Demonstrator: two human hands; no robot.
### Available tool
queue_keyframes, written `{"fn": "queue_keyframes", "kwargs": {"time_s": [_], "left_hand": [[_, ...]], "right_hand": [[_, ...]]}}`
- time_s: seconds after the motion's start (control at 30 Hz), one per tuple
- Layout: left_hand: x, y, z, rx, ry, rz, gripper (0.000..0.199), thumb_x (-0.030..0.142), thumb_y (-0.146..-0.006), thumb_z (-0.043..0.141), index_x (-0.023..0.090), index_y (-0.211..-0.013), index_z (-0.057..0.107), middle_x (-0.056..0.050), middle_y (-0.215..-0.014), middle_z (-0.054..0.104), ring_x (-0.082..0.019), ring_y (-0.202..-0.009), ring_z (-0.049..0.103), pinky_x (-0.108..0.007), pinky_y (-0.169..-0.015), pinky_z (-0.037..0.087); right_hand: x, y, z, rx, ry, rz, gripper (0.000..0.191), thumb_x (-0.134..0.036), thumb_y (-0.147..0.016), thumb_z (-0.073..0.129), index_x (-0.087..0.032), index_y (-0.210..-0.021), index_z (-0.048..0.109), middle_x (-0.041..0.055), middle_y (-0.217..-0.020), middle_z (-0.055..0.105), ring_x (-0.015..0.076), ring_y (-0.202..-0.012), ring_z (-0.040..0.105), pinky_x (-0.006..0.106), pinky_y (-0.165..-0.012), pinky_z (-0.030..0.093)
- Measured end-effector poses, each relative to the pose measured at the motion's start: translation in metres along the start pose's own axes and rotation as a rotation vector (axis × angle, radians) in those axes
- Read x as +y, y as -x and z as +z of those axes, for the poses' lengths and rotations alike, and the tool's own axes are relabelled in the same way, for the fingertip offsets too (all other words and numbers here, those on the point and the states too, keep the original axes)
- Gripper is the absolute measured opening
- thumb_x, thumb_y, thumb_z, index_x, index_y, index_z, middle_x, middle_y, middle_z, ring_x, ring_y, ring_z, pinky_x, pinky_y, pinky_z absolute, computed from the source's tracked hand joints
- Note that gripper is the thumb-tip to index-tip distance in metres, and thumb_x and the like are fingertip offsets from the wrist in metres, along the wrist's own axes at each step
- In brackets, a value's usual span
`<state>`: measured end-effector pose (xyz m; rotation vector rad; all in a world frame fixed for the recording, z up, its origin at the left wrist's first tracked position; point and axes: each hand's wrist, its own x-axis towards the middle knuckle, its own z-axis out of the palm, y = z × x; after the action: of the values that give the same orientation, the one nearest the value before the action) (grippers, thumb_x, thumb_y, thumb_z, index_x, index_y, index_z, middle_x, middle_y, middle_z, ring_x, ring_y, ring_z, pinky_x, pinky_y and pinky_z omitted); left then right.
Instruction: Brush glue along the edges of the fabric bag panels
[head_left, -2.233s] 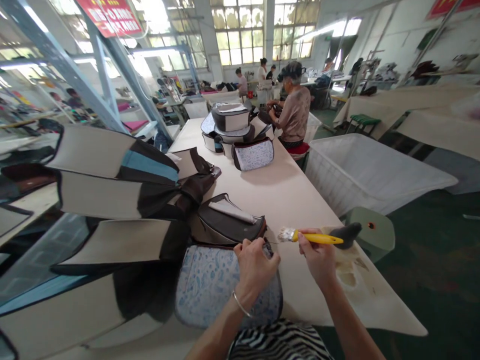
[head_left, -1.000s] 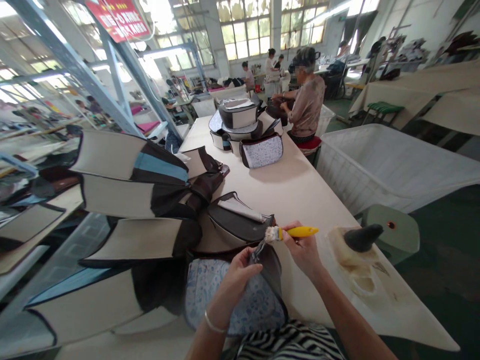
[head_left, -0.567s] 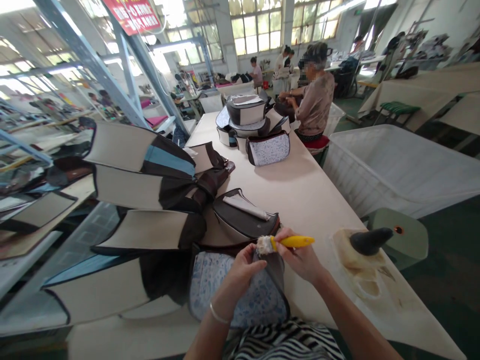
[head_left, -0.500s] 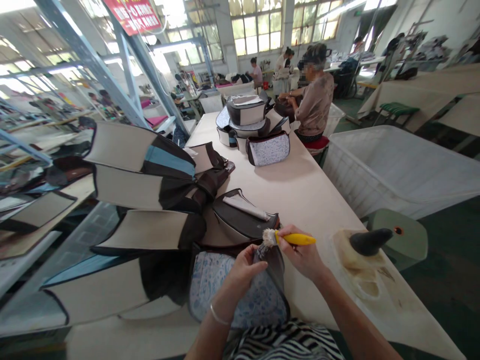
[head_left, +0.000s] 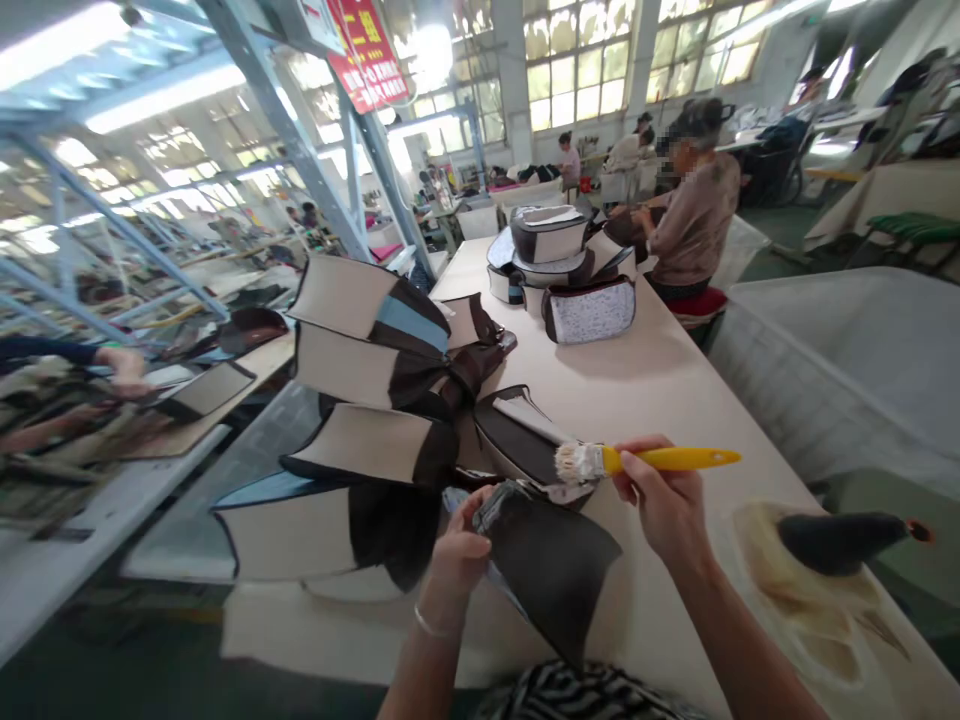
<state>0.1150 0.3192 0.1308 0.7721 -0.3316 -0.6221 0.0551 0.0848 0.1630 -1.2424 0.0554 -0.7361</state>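
At the far left of the frame I see a co-worker's hand (head_left: 129, 372) above a neighbouring bench (head_left: 180, 440). Left of centre, beige-and-black bag parts (head_left: 292, 535) lie piled. At lower centre, my left hand (head_left: 461, 540) is clamped, thumb against fingers, on the greyish corner of a dark flap (head_left: 559, 560), which spreads rightward. Just beyond it sits a dark bag (head_left: 510, 435). Right of centre, my right hand (head_left: 667, 495) is closed round the yellow handle of a brush (head_left: 679, 458), bristles pointing left; I can't tell whether they touch the bag. At lower right, a black tapered object (head_left: 840, 540) rests on a stained, yellowish patch (head_left: 759, 540).
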Motion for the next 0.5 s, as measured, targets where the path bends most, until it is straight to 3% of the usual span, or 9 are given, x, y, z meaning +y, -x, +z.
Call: {"fn": "queue_keyframes", "kwargs": {"time_s": [0.2, 0.37, 0.5], "left_hand": [[0.019, 0.031, -0.053, 0.192, 0.114, 0.139, 0.041, 0.025, -0.045, 0.067, 0.017, -0.085, 0.060, -0.003, -0.069, 0.064, -0.017, -0.060, 0.057, -0.029, -0.059, 0.045], [0.022, 0.044, -0.066, 0.235, 0.118, 0.164, 0.039, 0.031, -0.045, 0.069, 0.018, -0.080, 0.055, -0.002, -0.067, 0.062, -0.017, -0.058, 0.056, -0.029, -0.058, 0.045], [0.021, 0.048, -0.077, 0.243, 0.078, 0.153, 0.049, 0.035, -0.045, 0.070, 0.018, -0.090, 0.061, -0.005, -0.073, 0.066, -0.021, -0.064, 0.059, -0.034, -0.064, 0.048]], "right_hand": [[-0.004, 0.006, 0.052, -0.216, -0.056, 0.114, 0.016, -0.033, -0.086, 0.066, -0.019, -0.089, 0.059, -0.0047, -0.057, 0.050, 0.0092, -0.049, 0.044, 0.023, -0.044, 0.029], [-0.011, 0.020, 0.093, -0.449, 0.002, 0.073, 0.015, -0.034, -0.088, 0.062, -0.020, -0.092, 0.059, -0.0035, -0.066, 0.050, 0.0095, -0.054, 0.044, 0.023, -0.047, 0.034], [-0.005, 0.026, 0.115, -0.632, 0.056, -0.091, 0.006, -0.028, -0.091, 0.058, -0.022, -0.094, 0.059, -0.0004, -0.081, 0.054, 0.0108, -0.066, 0.051, 0.024, -0.058, 0.043]]}}
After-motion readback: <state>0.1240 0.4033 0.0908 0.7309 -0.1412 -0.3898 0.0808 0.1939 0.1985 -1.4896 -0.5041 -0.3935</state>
